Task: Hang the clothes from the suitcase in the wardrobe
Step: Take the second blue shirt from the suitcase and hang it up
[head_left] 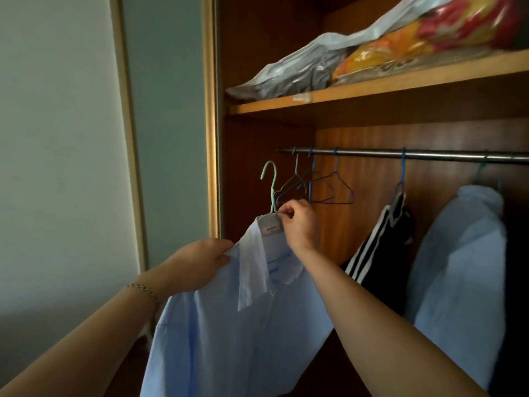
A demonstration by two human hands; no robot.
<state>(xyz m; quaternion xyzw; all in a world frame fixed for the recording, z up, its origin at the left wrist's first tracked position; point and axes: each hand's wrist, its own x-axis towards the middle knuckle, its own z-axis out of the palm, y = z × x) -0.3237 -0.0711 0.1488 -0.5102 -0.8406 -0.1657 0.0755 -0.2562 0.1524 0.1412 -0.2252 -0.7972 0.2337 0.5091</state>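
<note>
— Wardrobe (286,53) interior fills the right two thirds of the frame, dark reddish wood inside. What sits around it?

— Pale wall (57,138) takes the left of the frame, and a gold-edged door frame (210,110) runs down between wall and wood. A lighter wooden shelf (372,87) crosses the upper right, carrying a grey plastic bag (286,78) and, to its right, a red and yellow bag (429,38).

— And under the shelf?

— A metal rail (429,155) spans the centre right. Empty wire hangers (320,187) hang near its left end; further right hang a black garment with white stripes (378,247) and a pale blue garment (463,267).

— Where is the shirt?

— The light blue shirt (229,339) is at lower centre, in front of the open wardrobe, below the rail and not on it. Its collar sits on a green hanger (272,184) whose hook points up, left of the rail's end.

— The hands?

— The right hand (300,224) pinches the hanger at the collar, fingers curled. The left hand (203,259), with a bracelet (144,290) at the wrist, grips the shirt's shoulder.
</note>
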